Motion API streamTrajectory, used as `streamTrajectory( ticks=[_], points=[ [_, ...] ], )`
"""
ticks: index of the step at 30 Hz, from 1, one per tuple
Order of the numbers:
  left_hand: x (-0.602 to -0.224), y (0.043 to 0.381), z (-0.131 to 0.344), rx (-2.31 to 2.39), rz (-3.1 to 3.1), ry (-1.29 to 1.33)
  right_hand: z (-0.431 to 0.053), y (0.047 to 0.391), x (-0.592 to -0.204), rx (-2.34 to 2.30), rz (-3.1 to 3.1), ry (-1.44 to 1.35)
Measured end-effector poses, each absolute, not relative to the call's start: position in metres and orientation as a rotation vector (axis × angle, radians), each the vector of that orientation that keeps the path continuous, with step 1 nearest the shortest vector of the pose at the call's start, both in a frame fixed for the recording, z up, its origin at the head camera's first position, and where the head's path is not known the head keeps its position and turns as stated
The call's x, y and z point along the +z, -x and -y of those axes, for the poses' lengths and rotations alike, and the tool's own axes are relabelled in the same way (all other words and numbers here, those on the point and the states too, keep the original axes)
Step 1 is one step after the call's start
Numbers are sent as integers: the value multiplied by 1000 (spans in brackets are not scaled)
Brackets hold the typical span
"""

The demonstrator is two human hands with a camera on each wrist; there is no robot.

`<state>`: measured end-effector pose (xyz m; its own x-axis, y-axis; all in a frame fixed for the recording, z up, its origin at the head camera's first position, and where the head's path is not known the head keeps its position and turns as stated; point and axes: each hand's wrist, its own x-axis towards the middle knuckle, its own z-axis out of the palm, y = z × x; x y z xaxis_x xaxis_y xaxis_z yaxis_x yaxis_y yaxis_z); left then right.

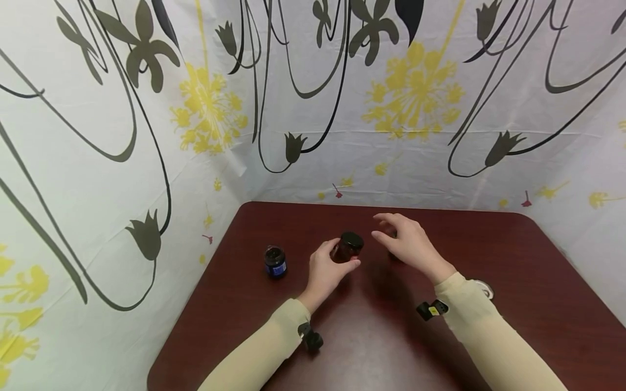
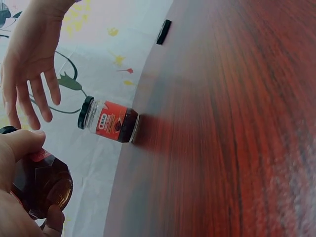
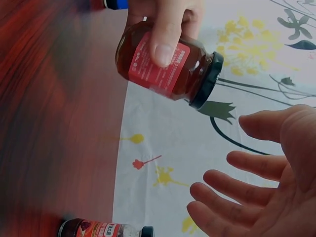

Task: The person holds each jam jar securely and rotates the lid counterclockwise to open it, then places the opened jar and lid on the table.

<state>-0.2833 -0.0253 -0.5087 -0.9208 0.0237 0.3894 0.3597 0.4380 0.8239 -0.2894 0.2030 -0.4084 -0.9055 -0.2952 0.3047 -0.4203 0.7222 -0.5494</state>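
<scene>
My left hand [image 1: 326, 274] grips a glass jar [image 1: 348, 247] of dark contents, held above the table. The jar has a red label and a black lid [image 3: 206, 80], which is on. My right hand [image 1: 409, 243] is held apart from the jar, fingers spread and empty, near the lid in the right wrist view. Another jar [image 2: 116, 121] with a red label and black lid stands on the table. In the head view my right hand mostly hides it. A small dark jar [image 1: 275, 262] with a blue label, its top seemingly uncovered, stands on the left.
The dark red wooden table [image 1: 235, 326] has rounded corners. A pale round lid-like piece [image 1: 485, 289] lies beside my right sleeve, partly covered by it. In the left wrist view a black lid [image 2: 164, 32] lies on the table. Patterned cloth [image 1: 313, 108] hangs behind and to the left.
</scene>
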Motion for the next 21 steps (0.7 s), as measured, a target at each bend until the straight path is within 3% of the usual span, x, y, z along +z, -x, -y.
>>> streamTrajectory(
  ticks=[21],
  points=[
    [-504, 275, 19, -1289, 2384, 425, -197, 284, -410, 1002, 2749, -651]
  ],
)
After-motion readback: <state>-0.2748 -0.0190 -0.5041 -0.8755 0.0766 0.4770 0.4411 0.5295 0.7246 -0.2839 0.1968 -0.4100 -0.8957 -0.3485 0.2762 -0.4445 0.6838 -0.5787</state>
